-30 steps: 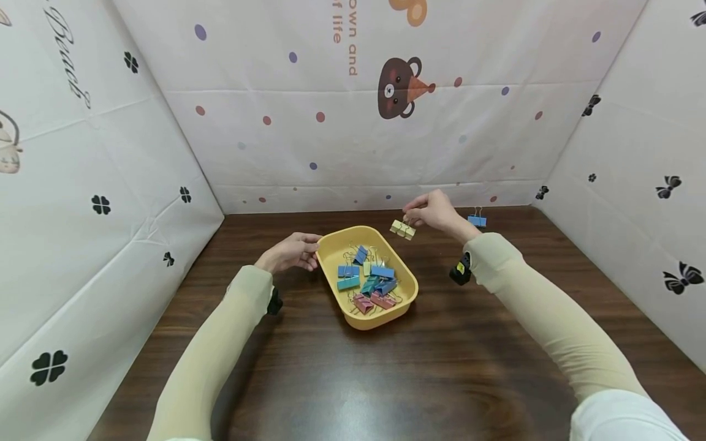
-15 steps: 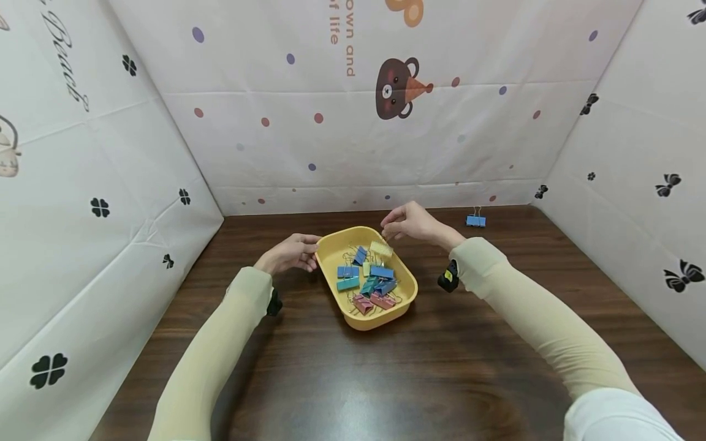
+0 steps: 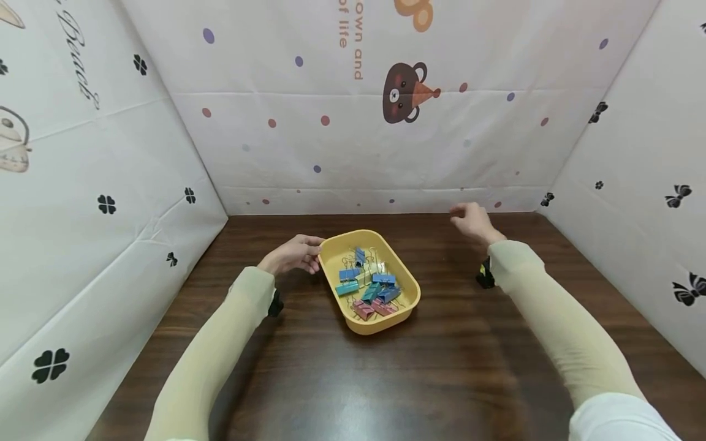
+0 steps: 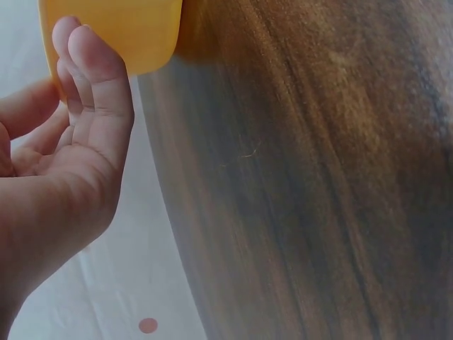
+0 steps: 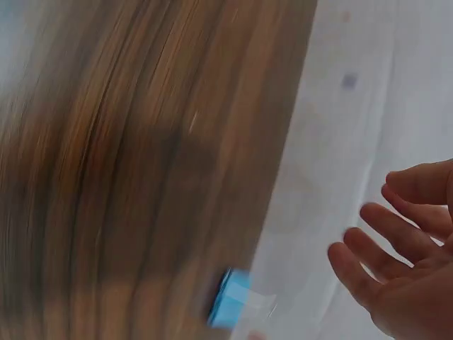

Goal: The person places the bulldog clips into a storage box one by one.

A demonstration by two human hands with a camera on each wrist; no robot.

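Note:
A yellow plastic tray (image 3: 380,326) sits on the table, holding several binder clips: blue (image 3: 383,279), teal (image 3: 347,288), pale yellow (image 3: 364,278) and pink (image 3: 363,310). My left hand (image 3: 295,254) grips the tray's upper left rim between thumb and fingers; the tray wall (image 4: 152,39) shows beside the fingertips in the left wrist view. To the right of the tray, my right hand (image 3: 475,222) hovers near the back edge with nothing in its loosely bent fingers. A lone blue binder clip (image 5: 230,299) lies near that hand in the right wrist view; the hand hides it in the head view.
The dark wooden table (image 3: 353,392) is bounded by a printed white sheet at the back (image 3: 276,153), left (image 3: 138,263) and right (image 3: 634,214). The right wrist view is partly blurred.
My right hand has carried a pale yellow binder clip left to the tray, let it go inside, and moved back right towards the lone blue clip. My left hand stays on the rim.

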